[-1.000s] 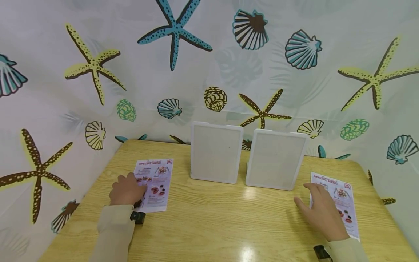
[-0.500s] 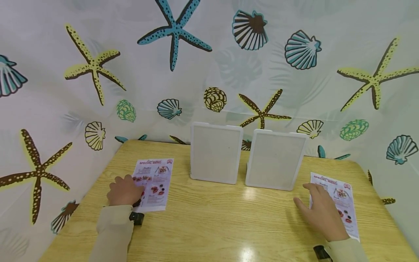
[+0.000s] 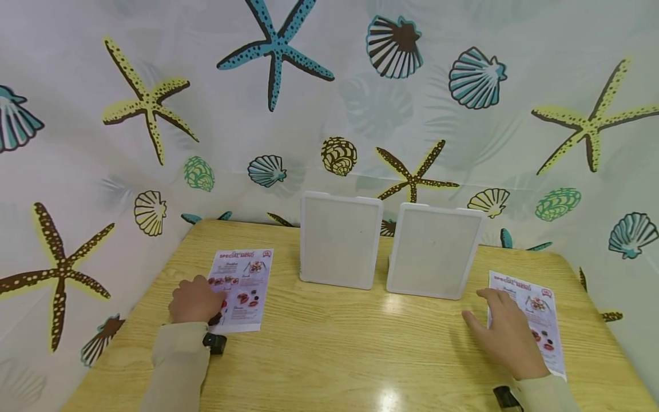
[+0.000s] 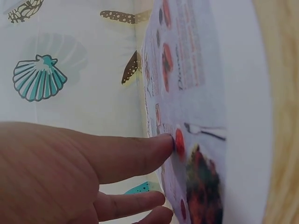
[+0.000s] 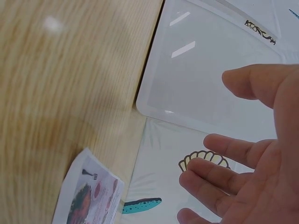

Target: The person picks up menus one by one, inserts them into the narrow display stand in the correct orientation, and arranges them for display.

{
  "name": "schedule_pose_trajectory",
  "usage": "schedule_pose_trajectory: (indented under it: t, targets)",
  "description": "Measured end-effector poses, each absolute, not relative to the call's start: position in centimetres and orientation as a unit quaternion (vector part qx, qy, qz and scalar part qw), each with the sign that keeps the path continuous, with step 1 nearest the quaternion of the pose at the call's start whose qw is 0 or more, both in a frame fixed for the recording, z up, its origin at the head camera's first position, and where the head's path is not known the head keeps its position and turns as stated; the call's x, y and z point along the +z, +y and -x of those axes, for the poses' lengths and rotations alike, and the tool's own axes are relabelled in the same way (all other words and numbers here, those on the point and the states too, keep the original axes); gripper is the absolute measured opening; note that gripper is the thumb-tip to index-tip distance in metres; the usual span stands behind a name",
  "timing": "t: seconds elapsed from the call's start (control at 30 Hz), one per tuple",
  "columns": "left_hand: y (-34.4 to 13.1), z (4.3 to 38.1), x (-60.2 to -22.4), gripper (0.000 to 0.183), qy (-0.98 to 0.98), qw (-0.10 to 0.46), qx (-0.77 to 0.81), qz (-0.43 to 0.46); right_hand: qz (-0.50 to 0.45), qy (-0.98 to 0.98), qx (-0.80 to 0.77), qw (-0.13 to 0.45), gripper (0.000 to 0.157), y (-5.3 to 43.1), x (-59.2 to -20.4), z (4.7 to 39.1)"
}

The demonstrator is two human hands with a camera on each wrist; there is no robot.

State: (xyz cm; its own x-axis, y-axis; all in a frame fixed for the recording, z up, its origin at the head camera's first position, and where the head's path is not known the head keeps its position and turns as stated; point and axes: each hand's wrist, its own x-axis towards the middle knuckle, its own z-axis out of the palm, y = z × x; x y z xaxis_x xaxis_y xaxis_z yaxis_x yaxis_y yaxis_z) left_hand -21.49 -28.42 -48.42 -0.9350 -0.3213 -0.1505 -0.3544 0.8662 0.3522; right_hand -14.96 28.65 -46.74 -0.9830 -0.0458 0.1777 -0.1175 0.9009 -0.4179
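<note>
At two menus (image 3: 242, 286) (image 3: 538, 315) near two white panels (image 3: 340, 240) (image 3: 435, 252), two loosely spread hands (image 3: 195, 300) (image 3: 507, 337) hold nothing.

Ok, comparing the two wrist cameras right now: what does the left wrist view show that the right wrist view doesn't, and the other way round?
Only the left wrist view: the left hand and, partly behind its thumb, the left menu sheet.

Only the right wrist view: the right hand, holding nothing, the right menu sheet and a white-framed panel.

Both: the wooden tabletop and the shell-and-starfish cloth. Each shows a menu sheet, but not the same one.
</note>
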Motion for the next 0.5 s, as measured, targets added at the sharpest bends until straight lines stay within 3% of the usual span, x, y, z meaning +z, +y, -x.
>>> schedule_pose_trajectory:
  t: [0.5]
  targets:
    - [-28.57, 21.24, -48.02, 0.050, 0.963, 0.042, 0.216, 0.154, -0.044, -0.972, 0.215, 0.083, 0.055, 28.61, -46.88, 15.00]
